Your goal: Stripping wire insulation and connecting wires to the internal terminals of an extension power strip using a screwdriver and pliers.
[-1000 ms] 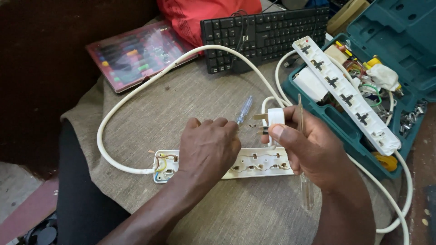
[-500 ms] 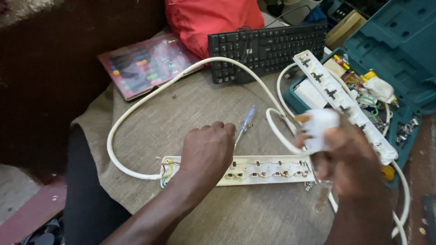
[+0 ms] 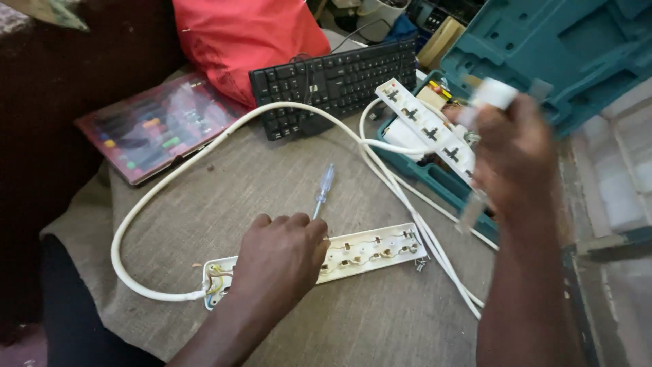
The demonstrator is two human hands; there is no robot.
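Observation:
An opened white power strip base [image 3: 370, 253] with bare brass contacts lies on the burlap-covered table [image 3: 272, 183]. My left hand [image 3: 282, 261] rests on its middle, fingers curled around a clear-handled screwdriver [image 3: 324, 188]. A long white cable [image 3: 224, 146] runs from the strip's left end in a wide loop to the right. My right hand [image 3: 513, 153] is raised, blurred, shut on the white plug [image 3: 494, 95] at the cable's end, and a thin tool hangs below it.
A second white power strip [image 3: 424, 129] lies across an open teal tool case [image 3: 543, 54] at the right. A black keyboard [image 3: 333, 81], a red bag [image 3: 244, 41] and a pink-edged clear case of coloured pens [image 3: 153, 129] lie at the back.
My right hand has lifted the white plug up and to the right, away from the open strip. The left hand stays on the strip. The camera has tilted.

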